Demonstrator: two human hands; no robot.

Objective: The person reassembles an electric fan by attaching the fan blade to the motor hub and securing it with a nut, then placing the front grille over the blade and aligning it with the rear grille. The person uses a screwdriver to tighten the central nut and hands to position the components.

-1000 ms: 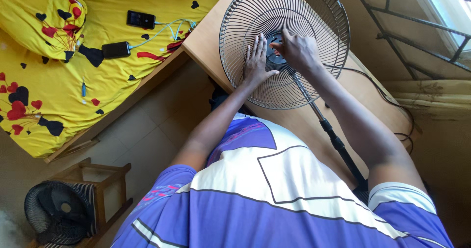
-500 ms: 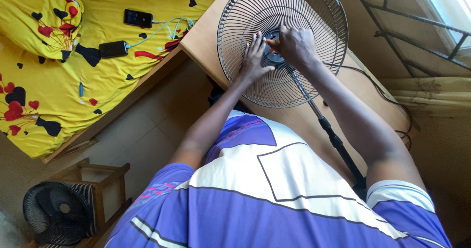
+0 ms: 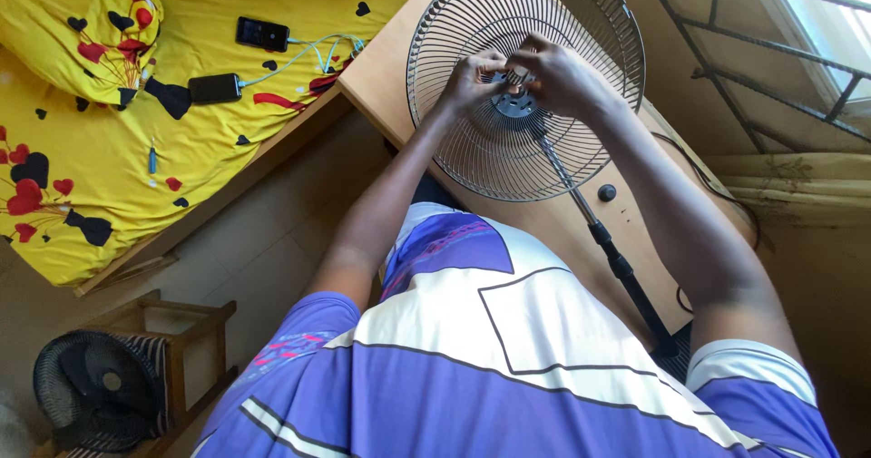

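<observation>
On the wooden table [image 3: 399,77], a wire fan guard [image 3: 581,141] is laid flat. At its dark hub [image 3: 515,106], a small part, too small to identify, is pinched by the left hand [image 3: 467,82] and right hand [image 3: 558,77].

2 dark phones [image 3: 238,61] lie on a yellow bedsheet [image 3: 109,195]; a black fan [image 3: 95,390] rests by a wooden stool [image 3: 195,340].

The fan grille [image 3: 526,86] lies on the wooden table [image 3: 381,77], with the bed [image 3: 136,150] to its left.
</observation>
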